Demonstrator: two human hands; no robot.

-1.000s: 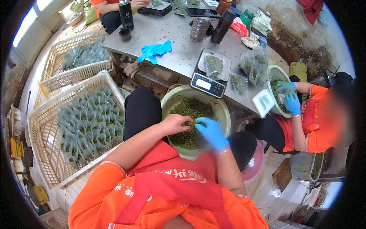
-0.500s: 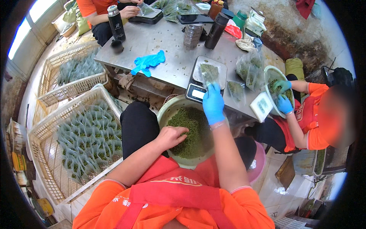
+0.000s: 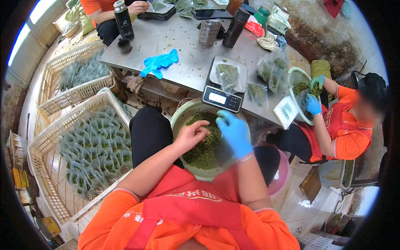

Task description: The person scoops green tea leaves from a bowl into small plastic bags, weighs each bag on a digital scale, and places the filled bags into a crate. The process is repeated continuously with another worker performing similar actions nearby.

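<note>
Grainy green bits [image 3: 204, 155], up close

We've got them heaped in a smooth, round pale bowl [image 3: 182, 112], right below our bare left hand [image 3: 190, 137], fingers loosely curled, and blue-gloved right hand [image 3: 235, 133], fingers bent. Can't tell if either's pinching any. Our red apron [image 3: 191, 214] has pale lettering.

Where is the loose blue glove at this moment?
In the head view, the glove lies left of centre on the table, near its front edge, left of the nearer scale.
</note>
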